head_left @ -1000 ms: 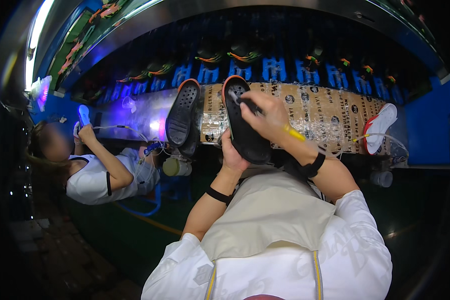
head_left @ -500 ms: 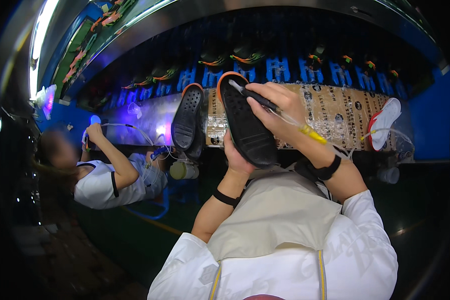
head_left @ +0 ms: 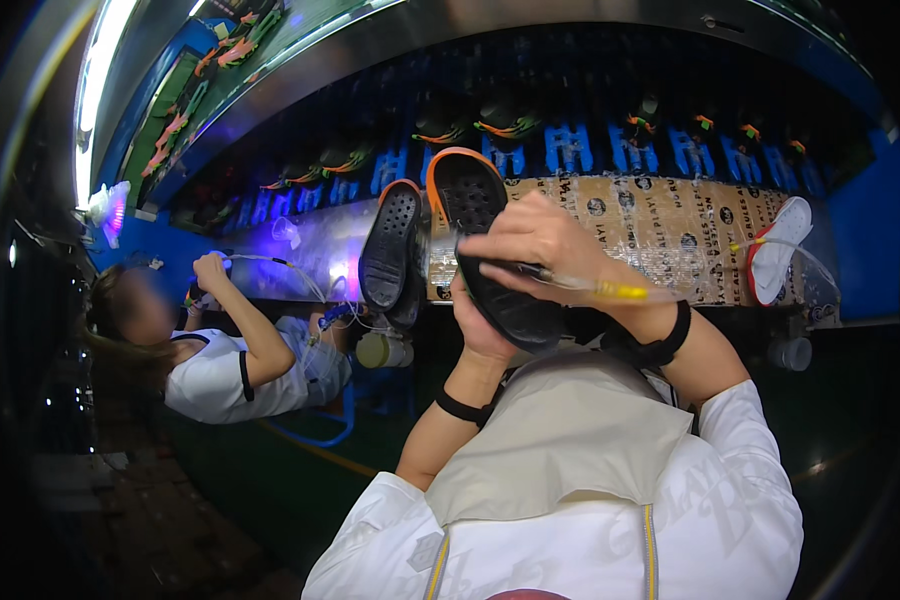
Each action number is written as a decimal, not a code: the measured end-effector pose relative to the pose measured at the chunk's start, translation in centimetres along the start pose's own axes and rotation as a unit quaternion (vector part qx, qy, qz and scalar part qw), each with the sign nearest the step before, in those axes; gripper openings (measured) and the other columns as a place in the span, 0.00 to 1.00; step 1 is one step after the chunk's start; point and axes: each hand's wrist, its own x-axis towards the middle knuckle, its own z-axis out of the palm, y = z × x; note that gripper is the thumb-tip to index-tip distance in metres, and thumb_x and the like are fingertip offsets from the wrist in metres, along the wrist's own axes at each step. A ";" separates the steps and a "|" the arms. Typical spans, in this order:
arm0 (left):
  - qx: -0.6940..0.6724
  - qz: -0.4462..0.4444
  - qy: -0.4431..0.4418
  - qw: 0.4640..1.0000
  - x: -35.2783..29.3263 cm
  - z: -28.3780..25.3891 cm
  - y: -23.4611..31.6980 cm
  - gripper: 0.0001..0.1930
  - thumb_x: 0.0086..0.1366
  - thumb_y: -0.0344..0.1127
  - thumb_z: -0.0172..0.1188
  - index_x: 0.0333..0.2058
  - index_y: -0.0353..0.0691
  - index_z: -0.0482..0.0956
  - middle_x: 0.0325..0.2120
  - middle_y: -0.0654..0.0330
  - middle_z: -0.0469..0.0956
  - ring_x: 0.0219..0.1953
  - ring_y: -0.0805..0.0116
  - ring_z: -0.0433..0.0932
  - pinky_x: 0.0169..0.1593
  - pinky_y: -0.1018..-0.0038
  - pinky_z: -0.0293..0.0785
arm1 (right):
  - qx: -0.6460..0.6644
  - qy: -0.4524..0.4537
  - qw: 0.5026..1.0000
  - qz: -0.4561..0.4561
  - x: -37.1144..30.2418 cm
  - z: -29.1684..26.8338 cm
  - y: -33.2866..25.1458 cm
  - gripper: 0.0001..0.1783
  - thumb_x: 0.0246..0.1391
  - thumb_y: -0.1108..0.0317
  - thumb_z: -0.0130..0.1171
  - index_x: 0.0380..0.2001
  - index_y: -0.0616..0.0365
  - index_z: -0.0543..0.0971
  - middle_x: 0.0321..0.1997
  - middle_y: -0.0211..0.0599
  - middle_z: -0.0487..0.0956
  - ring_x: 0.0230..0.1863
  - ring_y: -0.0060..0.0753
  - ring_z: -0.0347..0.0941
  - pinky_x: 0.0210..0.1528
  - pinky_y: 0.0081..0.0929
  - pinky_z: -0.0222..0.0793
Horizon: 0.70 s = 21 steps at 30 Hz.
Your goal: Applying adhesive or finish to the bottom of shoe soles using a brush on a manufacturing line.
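Here's the left hand (head_left: 482,325), wrapped around the side of a black, orange-edged sole (head_left: 472,202), which tilts up over the near edge of the cardboard-covered bench (head_left: 660,240). Across it comes the right hand (head_left: 548,238), fingers pinching a dark pen-like tool (head_left: 518,268), its tip seemingly at the left rim, though blur clouds the contact. More black soles (head_left: 388,248) lean just left.

Left hand (head_left: 484,328) grips while right hand (head_left: 548,240) pinches.

We are working in a shoe workshop: soles (head_left: 388,245) are resting near our left hand (head_left: 482,328), blue racks (head_left: 568,148) standing beyond it, a co-worker (head_left: 215,380) sitting farther left.
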 end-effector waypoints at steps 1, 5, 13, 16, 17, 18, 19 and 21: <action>-0.020 0.008 0.040 0.999 0.0 -0.2 0.2 0.39 0.74 0.68 0.34 0.72 0.48 0.65 0.66 0.52 0.72 0.67 0.52 0.73 0.69 0.53 0.72 | 0.000 0.001 1.000 0.000 0.0 -0.2 -0.1 0.16 0.53 0.72 0.69 0.46 0.54 0.86 0.35 0.35 0.83 0.36 0.38 0.77 0.47 0.35 0.67; 0.088 0.025 -0.009 0.996 0.0 0.5 0.1 0.36 0.75 0.65 0.43 0.69 0.44 0.68 0.65 0.55 0.73 0.65 0.55 0.75 0.69 0.58 0.72 | 0.088 0.108 0.988 0.069 -0.4 -0.3 -0.1 0.17 0.50 0.70 0.72 0.46 0.52 0.86 0.30 0.31 0.79 0.36 0.37 0.75 0.45 0.37 0.66; 0.106 0.017 0.035 0.994 0.0 -0.7 1.0 0.37 0.74 0.67 0.42 0.68 0.45 0.70 0.66 0.53 0.72 0.66 0.55 0.73 0.70 0.56 0.70 | 0.104 0.024 0.988 0.108 -0.7 -1.0 -1.6 0.15 0.52 0.73 0.72 0.45 0.55 0.88 0.42 0.34 0.87 0.41 0.38 0.77 0.50 0.36 0.66; 0.094 0.046 0.066 0.992 0.1 -0.2 0.7 0.36 0.74 0.65 0.41 0.66 0.45 0.72 0.64 0.54 0.75 0.64 0.55 0.75 0.69 0.56 0.71 | -0.010 0.027 0.997 0.076 -0.6 -1.5 -1.4 0.16 0.52 0.72 0.72 0.46 0.56 0.88 0.37 0.34 0.86 0.38 0.38 0.76 0.49 0.36 0.66; 0.123 0.065 0.097 0.986 0.3 -0.2 0.8 0.35 0.74 0.65 0.41 0.65 0.45 0.73 0.62 0.55 0.76 0.63 0.55 0.76 0.68 0.55 0.72 | 0.044 -0.056 0.997 0.033 -0.6 -1.6 -1.6 0.17 0.52 0.71 0.73 0.47 0.56 0.88 0.35 0.34 0.85 0.38 0.38 0.76 0.47 0.37 0.66; 0.036 0.047 0.007 0.998 0.6 -0.3 1.2 0.37 0.75 0.66 0.37 0.68 0.45 0.70 0.64 0.55 0.74 0.65 0.55 0.75 0.70 0.56 0.70 | 0.098 -0.138 0.986 -0.009 -0.6 -1.7 -1.7 0.17 0.52 0.71 0.73 0.47 0.56 0.88 0.34 0.34 0.84 0.37 0.38 0.76 0.46 0.37 0.66; 0.036 0.048 0.009 0.998 0.6 -0.1 1.4 0.37 0.75 0.66 0.37 0.68 0.45 0.70 0.64 0.55 0.74 0.65 0.55 0.75 0.70 0.56 0.70 | 0.100 -0.138 0.985 -0.009 -0.6 -1.8 -1.6 0.17 0.52 0.71 0.73 0.47 0.56 0.88 0.34 0.34 0.84 0.37 0.38 0.76 0.46 0.37 0.66; 0.158 0.089 0.093 0.979 0.5 0.4 1.7 0.35 0.75 0.65 0.40 0.66 0.45 0.72 0.61 0.54 0.77 0.62 0.54 0.76 0.68 0.55 0.72 | 0.189 -0.056 0.979 0.044 -0.8 -2.0 -1.3 0.17 0.52 0.70 0.73 0.47 0.54 0.87 0.33 0.33 0.82 0.38 0.38 0.75 0.46 0.38 0.65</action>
